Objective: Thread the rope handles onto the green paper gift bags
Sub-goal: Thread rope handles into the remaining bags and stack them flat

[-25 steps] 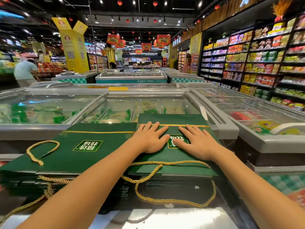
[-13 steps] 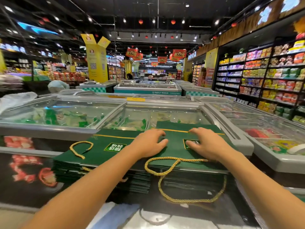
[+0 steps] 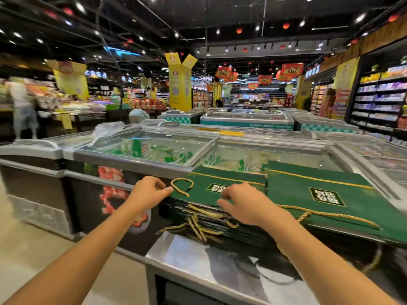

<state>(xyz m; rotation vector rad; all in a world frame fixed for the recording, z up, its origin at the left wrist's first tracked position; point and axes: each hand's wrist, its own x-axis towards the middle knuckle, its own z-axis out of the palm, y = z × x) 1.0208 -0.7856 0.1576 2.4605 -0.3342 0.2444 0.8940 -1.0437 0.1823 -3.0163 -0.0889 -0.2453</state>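
**Both hands at the left stack of green bags**

The left hand (image 3: 149, 192) is at the left corner of the top green bag (image 3: 233, 183). Its fingers are curled narrow, and the thumb tip touches the edge of the bag. Just to the right of these fingers a small rope loop (image 3: 182, 187) lies on the bag. I cannot tell if the fingers pinch anything. The right hand (image 3: 240, 204) lies on the same bag, with bent fingers at the printed label (image 3: 214, 188) and the thumb at the near edge. Whether it holds the paper I also cannot tell.

This bag is the top one of a flat stack (image 3: 174, 209). Below the right thumb, more rope handles (image 3: 198, 225) hang out of the stack toward the shiny steel desk (image 3: 187, 258). To the right of the right hand, close beside the first stack, lies a second stack of green bags (image 3: 319, 194), with a rope handle (image 3: 330, 214) along its near edge.

Just beyond the fingers stand chest freezers (image 3: 152, 148) with glass lids and grey rims. The room is a supermarket. Product shelves (image 3: 378, 102) are far to the right of the hands. A yellow pillar (image 3: 179, 91) stands far beyond them, and red signs (image 3: 291, 70) hang from the dark ceiling. A blurred person (image 3: 22, 111) stands far to the left. The pale floor (image 3: 33, 249) shows below the left arm.
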